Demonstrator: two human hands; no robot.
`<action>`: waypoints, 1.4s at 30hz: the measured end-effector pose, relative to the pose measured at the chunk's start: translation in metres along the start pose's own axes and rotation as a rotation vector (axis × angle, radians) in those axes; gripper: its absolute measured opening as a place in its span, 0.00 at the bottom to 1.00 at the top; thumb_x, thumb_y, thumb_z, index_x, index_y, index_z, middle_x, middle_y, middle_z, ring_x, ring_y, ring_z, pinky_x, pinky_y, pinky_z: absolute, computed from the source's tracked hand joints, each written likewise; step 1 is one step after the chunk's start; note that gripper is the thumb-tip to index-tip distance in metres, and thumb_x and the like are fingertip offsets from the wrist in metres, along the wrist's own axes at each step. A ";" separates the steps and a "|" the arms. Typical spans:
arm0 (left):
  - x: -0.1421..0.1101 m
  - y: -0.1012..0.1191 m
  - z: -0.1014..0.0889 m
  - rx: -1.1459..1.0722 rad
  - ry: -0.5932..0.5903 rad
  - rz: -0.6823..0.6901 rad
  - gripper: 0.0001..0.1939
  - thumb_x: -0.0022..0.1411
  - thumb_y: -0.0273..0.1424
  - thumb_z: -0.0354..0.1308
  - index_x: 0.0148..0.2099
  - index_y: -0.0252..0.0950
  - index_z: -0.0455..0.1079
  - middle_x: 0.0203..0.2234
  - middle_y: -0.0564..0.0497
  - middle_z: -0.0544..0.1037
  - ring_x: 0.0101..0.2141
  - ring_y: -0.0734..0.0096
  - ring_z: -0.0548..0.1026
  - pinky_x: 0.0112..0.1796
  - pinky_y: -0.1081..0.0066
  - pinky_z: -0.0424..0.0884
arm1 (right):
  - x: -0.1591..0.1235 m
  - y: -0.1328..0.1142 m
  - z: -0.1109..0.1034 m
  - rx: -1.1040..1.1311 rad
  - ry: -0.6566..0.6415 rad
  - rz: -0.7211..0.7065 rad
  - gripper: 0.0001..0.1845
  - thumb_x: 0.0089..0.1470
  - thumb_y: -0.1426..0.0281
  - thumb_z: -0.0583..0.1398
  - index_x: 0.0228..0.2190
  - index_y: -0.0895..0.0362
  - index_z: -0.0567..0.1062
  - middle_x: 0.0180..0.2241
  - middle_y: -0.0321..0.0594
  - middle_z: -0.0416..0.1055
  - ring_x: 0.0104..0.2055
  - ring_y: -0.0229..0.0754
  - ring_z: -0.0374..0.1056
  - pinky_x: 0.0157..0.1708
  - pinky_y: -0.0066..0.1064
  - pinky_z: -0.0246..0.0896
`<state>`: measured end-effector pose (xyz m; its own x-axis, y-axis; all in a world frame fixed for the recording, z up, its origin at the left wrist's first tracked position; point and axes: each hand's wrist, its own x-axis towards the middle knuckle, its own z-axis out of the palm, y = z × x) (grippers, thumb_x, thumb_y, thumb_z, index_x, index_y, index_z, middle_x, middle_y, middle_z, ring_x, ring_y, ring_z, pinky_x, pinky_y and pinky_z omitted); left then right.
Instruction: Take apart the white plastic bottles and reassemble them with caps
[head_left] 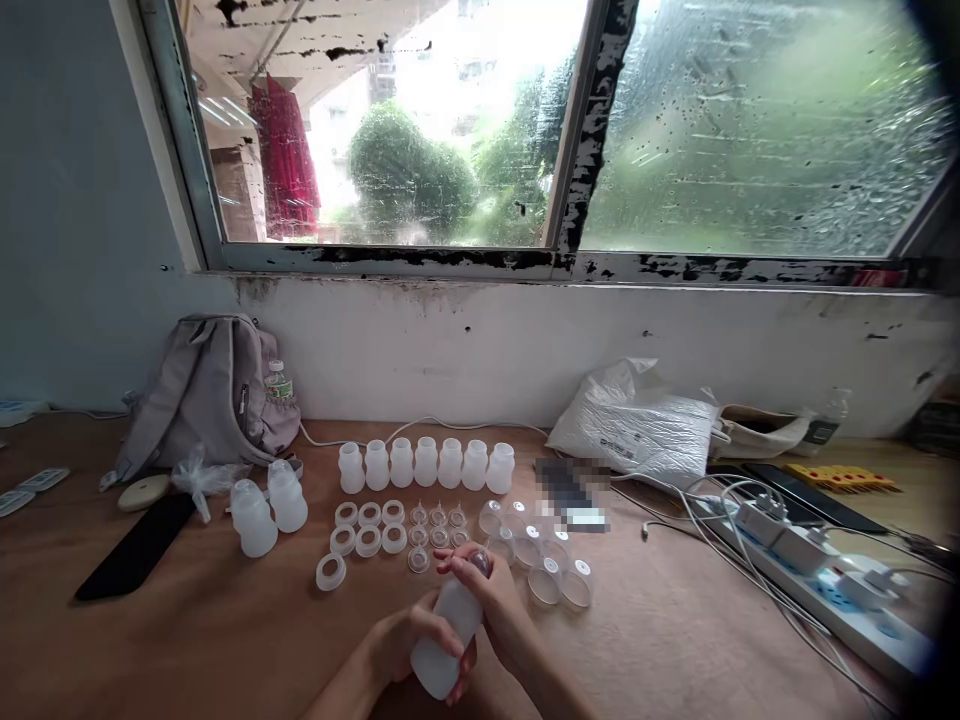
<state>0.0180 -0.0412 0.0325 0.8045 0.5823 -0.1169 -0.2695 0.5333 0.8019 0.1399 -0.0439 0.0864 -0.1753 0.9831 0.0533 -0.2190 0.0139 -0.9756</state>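
Observation:
My left hand is wrapped round the body of a frosted white baby bottle, which tilts up to the right. My right hand is closed round its upper end, on a clear domed cap; the neck is hidden by the fingers. Just beyond my hands lie white screw rings, clear bottle teats and clear caps, each grouped together. Behind them stands a row of open bottle bodies. Two capped bottles sit together to the left.
A grey backpack, a black flat pouch and a clear plastic bag lie on the left. A silvery package rests against the wall. Cables and a white power strip run along the right side.

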 end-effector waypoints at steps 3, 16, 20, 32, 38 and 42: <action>0.000 -0.002 -0.002 -0.077 -0.053 0.000 0.12 0.37 0.24 0.50 0.30 0.30 0.64 0.16 0.51 0.69 0.15 0.70 0.70 0.14 0.76 0.59 | -0.001 -0.002 0.002 0.002 -0.015 -0.004 0.16 0.38 0.57 0.62 0.19 0.57 0.69 0.25 0.44 0.72 0.44 0.51 0.65 0.38 0.37 0.61; 0.014 -0.041 -0.023 -0.397 -0.233 -0.035 0.19 0.42 0.44 0.49 0.36 0.39 0.61 0.07 0.61 0.54 0.06 0.77 0.55 0.14 0.75 0.51 | 0.004 0.003 -0.015 0.212 -0.417 0.108 0.30 0.35 0.56 0.63 0.42 0.53 0.66 0.40 0.43 0.68 0.42 0.44 0.64 0.39 0.34 0.59; 0.010 -0.035 -0.028 -0.333 -0.057 -0.038 0.20 0.45 0.45 0.49 0.38 0.40 0.61 0.10 0.60 0.55 0.11 0.76 0.58 0.20 0.71 0.56 | 0.008 0.014 -0.018 0.288 -0.403 0.151 0.25 0.37 0.55 0.62 0.36 0.57 0.69 0.31 0.40 0.68 0.30 0.38 0.64 0.32 0.29 0.59; 0.005 -0.016 -0.020 -0.454 -0.376 0.149 0.17 0.45 0.37 0.47 0.39 0.37 0.61 0.13 0.58 0.61 0.10 0.77 0.62 0.13 0.77 0.56 | 0.013 0.015 -0.021 0.448 -0.368 0.216 0.20 0.40 0.63 0.64 0.38 0.54 0.69 0.28 0.35 0.65 0.23 0.30 0.58 0.32 0.28 0.56; -0.003 0.002 -0.011 -0.213 -0.055 0.108 0.20 0.45 0.28 0.45 0.44 0.34 0.60 0.20 0.53 0.67 0.18 0.70 0.69 0.17 0.73 0.62 | 0.016 0.011 -0.023 0.316 -0.121 0.073 0.16 0.39 0.67 0.64 0.33 0.53 0.67 0.27 0.33 0.64 0.23 0.32 0.57 0.21 0.24 0.51; -0.003 0.003 -0.010 -0.207 -0.022 0.088 0.23 0.45 0.28 0.46 0.47 0.32 0.59 0.20 0.53 0.67 0.17 0.71 0.68 0.17 0.73 0.62 | 0.017 0.009 -0.028 0.346 -0.157 0.097 0.23 0.40 0.68 0.62 0.41 0.54 0.65 0.33 0.39 0.68 0.27 0.37 0.61 0.23 0.27 0.54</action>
<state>0.0094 -0.0352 0.0293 0.7839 0.6198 -0.0365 -0.4403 0.5965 0.6711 0.1616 -0.0218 0.0725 -0.3505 0.9363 0.0221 -0.5001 -0.1671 -0.8497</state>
